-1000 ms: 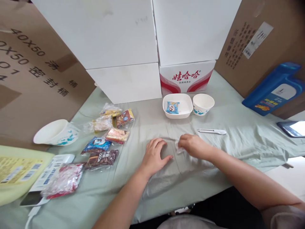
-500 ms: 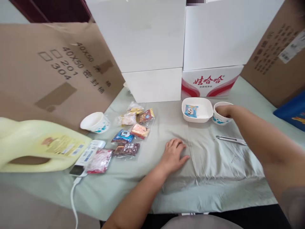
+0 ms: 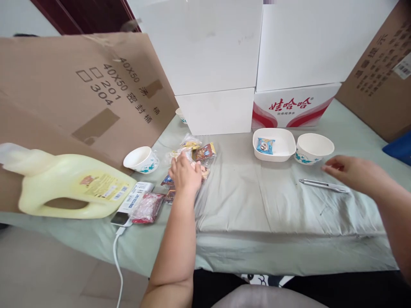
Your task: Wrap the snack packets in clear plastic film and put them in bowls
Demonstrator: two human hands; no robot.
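Beneath and around my left hand (image 3: pixel 185 176), its hold hidden from me, lie snacks (image 3: pixel 206 151) I judge still left; leftward of my right hand (image 3: pixel 356 172), fingers apart, one packet (image 3: pixel 265 146) sits in the tray (image 3: pixel 283 144).

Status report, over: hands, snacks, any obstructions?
Left hand over wrapped snacks, hiding some; grip unclear. Right hand loosely open beside white bowl. Slim tool nearby.

One head-height view, forward and down over cloth (image 3: pixel 237 196)
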